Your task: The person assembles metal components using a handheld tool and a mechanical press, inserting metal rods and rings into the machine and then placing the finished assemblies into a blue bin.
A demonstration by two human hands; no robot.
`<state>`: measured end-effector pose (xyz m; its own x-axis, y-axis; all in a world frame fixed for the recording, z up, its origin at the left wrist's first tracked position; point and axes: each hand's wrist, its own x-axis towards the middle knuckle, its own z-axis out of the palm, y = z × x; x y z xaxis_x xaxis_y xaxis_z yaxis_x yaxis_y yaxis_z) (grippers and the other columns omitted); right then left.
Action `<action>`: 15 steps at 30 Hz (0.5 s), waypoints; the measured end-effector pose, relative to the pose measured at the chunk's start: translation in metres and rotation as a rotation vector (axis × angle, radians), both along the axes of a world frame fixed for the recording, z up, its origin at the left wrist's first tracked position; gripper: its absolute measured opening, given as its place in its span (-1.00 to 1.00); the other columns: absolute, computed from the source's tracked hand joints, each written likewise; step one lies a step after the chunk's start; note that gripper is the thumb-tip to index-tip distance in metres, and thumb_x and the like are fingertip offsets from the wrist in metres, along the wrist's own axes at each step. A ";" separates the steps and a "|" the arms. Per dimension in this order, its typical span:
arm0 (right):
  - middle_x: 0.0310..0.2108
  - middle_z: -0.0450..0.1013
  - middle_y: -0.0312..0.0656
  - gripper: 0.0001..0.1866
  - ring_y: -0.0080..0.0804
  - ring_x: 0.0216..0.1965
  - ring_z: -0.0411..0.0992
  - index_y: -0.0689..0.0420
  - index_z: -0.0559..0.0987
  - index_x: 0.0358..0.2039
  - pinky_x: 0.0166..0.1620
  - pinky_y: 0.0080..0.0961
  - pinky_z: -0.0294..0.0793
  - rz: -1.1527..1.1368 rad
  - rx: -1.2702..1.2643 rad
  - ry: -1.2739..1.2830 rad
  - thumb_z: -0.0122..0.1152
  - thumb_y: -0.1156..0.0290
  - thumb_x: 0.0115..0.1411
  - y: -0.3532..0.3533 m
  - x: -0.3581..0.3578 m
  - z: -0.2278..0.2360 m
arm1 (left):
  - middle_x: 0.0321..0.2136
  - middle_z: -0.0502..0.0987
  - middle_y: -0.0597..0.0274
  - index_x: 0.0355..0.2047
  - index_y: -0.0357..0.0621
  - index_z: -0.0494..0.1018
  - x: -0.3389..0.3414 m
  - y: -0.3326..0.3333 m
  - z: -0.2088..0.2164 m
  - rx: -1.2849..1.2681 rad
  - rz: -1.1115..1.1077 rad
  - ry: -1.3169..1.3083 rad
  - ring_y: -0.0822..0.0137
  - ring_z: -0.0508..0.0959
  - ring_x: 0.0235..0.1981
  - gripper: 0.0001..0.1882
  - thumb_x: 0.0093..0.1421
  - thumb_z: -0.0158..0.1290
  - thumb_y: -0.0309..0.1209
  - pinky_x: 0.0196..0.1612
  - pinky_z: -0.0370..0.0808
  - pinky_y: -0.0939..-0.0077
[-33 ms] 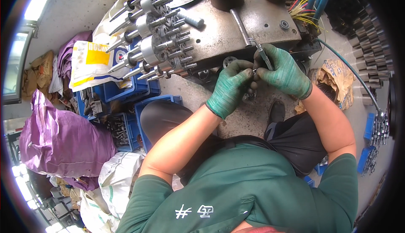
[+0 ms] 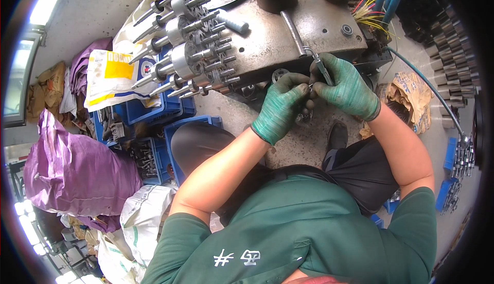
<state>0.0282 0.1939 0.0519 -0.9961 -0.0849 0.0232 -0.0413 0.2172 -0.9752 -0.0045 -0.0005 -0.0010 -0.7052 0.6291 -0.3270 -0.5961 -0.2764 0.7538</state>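
Both my hands wear green knit gloves with dark, stained fingers, and they meet just past the near edge of a metal machine table point(image 2: 272, 47). My right hand point(image 2: 342, 83) is closed around a slim grey metal tool point(image 2: 322, 69) with a hooked upper end; its exact kind does not show. Close against it, my left hand point(image 2: 282, 106) pinches thumb to fingers on something tiny and shiny, too small to name. A round metal bar point(image 2: 294, 33) lies on the table, its near end beside the hooked tip. Below the fingers, some metal parts are partly hidden.
Shafts with cylindrical metal bodies point(image 2: 188, 61) stand in a cluster on the table's left. A bearing ring point(image 2: 347, 30) lies at its right, near coloured wires point(image 2: 371, 10). Blue crates point(image 2: 172, 135) and a purple sack point(image 2: 77, 173) are at left; crumpled brown paper point(image 2: 411, 99) is at right.
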 end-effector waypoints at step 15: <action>-0.40 0.51 0.04 -0.74 -0.19 -0.43 0.52 0.25 0.57 -0.18 -0.27 -0.33 0.54 -0.003 0.362 0.043 0.24 0.56 0.07 0.000 0.004 0.027 | -0.29 0.56 0.25 -0.03 -0.14 0.47 -0.002 -0.004 -0.012 0.108 0.023 -0.091 0.41 0.54 -0.36 -0.72 0.27 0.12 -0.37 -0.31 0.51 0.53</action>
<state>0.0318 0.1943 0.0793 -0.9951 -0.0928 0.0337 -0.0793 0.5483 -0.8325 -0.0063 -0.0048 -0.0128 -0.6902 0.6480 -0.3220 -0.6535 -0.3671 0.6620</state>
